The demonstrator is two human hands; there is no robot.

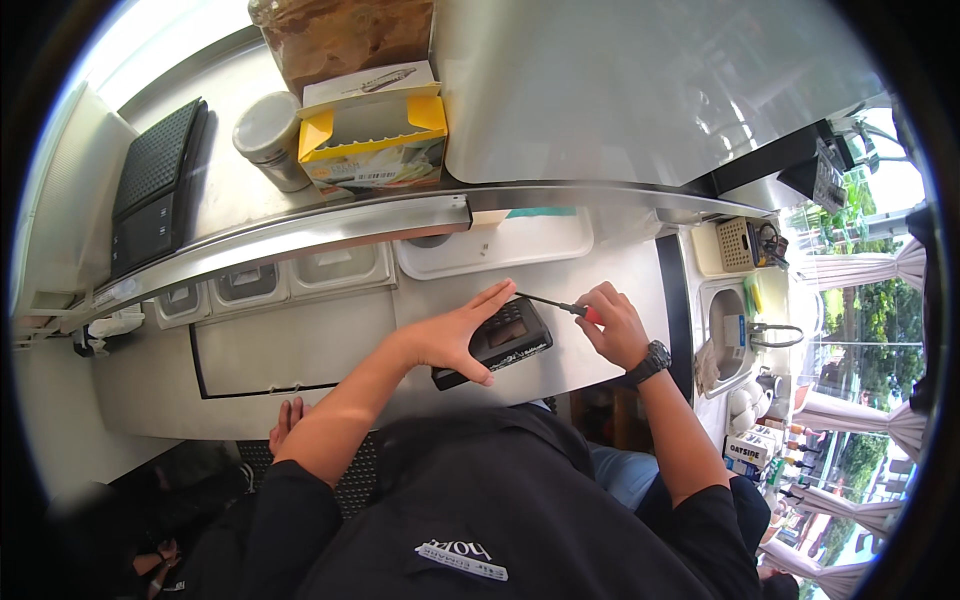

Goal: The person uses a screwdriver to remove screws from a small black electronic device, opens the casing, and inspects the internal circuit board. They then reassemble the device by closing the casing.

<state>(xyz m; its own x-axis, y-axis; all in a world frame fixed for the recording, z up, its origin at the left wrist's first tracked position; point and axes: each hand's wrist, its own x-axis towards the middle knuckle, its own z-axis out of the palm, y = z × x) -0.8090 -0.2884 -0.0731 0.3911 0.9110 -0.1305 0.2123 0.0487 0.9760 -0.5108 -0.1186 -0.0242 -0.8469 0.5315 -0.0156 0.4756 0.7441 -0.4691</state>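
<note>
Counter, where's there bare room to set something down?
Two bare patches on the counter: left of the left forearm, below the bins; and right of the tray, beyond the right hand. Crowded: around the left hand, device and screwdriver.

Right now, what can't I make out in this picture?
Head view: part of the black device, hidden by the left hand.
Head view: much of the handle of the screwdriver, covered by the right hand.
Head view: what the bits on the white tray are; too small.
Head view: the far end of the brown package, cut off by the upper edge.
</note>
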